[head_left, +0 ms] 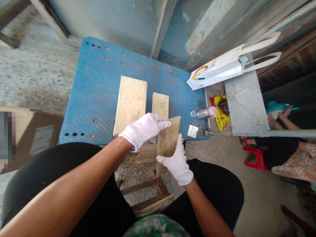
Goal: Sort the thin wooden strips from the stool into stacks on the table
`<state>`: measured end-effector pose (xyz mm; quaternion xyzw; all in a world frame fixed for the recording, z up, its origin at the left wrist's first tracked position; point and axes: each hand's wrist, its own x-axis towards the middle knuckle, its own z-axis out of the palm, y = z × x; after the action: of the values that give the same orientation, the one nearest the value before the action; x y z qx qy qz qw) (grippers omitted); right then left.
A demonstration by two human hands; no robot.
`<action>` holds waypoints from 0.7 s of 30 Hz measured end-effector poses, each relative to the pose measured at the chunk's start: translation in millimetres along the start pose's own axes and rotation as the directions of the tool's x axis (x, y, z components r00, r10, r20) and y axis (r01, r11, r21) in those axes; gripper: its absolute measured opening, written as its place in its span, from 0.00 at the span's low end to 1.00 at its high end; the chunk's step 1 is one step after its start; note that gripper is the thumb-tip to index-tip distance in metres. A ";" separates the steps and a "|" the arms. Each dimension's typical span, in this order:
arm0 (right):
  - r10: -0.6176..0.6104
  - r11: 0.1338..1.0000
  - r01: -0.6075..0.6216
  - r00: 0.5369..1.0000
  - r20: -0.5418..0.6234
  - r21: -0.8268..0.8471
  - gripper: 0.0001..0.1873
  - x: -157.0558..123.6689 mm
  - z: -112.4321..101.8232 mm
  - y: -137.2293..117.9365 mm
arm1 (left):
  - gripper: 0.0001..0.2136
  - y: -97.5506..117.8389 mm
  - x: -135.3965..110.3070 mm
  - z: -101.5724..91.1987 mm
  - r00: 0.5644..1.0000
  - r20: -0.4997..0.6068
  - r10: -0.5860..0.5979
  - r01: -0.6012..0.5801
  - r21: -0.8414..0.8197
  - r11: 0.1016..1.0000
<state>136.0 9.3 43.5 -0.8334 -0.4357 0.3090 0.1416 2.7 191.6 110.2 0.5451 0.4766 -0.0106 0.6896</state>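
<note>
Between my two hands, a thin wooden board [169, 136] is held tilted above the near edge of the blue table. My left hand [144, 128], in a white glove, grips its upper left edge. Lower down on the right side, my right hand [176, 163], gloved too, holds it with the thumb across its face. A wide pale wooden board [132, 98] lies flat beyond my left hand, with faint marks on it. Beside it is a narrower wooden board [160, 103], partly hidden. Under my left hand, a stack of thin wooden boards [146, 154] shows its edges.
On the blue table [98, 85] are a metal bottle with a pink cap [204, 113], a small white packet [192, 131] and a white paper bag [217, 70]. A cardboard box [39, 135] stands at left. Another person [291, 154] sits at right, near a red stool [254, 158].
</note>
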 end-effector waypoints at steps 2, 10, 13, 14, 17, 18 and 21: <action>0.019 1.000 -0.019 1.000 -0.015 -0.003 0.75 -0.8 -0.1 -12.4 | 0.13 1.2 -1.6 0.3 1.000 -0.017 -0.018 0.016 -0.061 0.998; 0.003 0.998 -0.005 1.000 -0.030 -0.067 0.78 5.2 -0.1 -31.8 | 0.14 5.0 -3.9 -5.3 1.000 -0.017 -0.021 0.020 -0.061 0.998; 0.038 0.996 -0.043 0.997 -0.061 -0.074 0.75 8.3 1.8 -36.6 | 0.14 6.0 -3.6 -5.2 0.999 -0.032 -0.024 0.021 -0.074 0.997; 0.049 0.996 -0.054 0.996 -0.068 -0.067 0.75 9.6 1.9 -38.4 | 0.14 6.3 -3.1 -5.1 0.999 -0.036 -0.022 0.019 -0.079 0.997; 0.067 0.997 -0.071 0.995 -0.068 -0.043 0.74 17.3 -0.8 -43.8 | 0.17 5.4 0.1 -5.6 0.998 -0.068 0.008 -0.006 0.025 1.000; 0.071 0.996 -0.074 0.995 -0.065 -0.045 0.73 22.2 -2.8 -45.4 | 0.18 4.4 1.3 -6.4 0.995 -0.096 0.035 -0.025 0.101 0.995; 0.089 0.992 -0.094 0.994 -0.057 -0.084 0.72 47.2 -10.7 -48.2 | 0.21 0.4 1.5 -10.8 0.966 -0.213 0.144 -0.054 0.381 0.923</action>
<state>132.3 76.0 57.6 -0.8657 -0.4061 0.2739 0.1027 -3.2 200.8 109.9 0.6866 0.5166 -0.0005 0.5116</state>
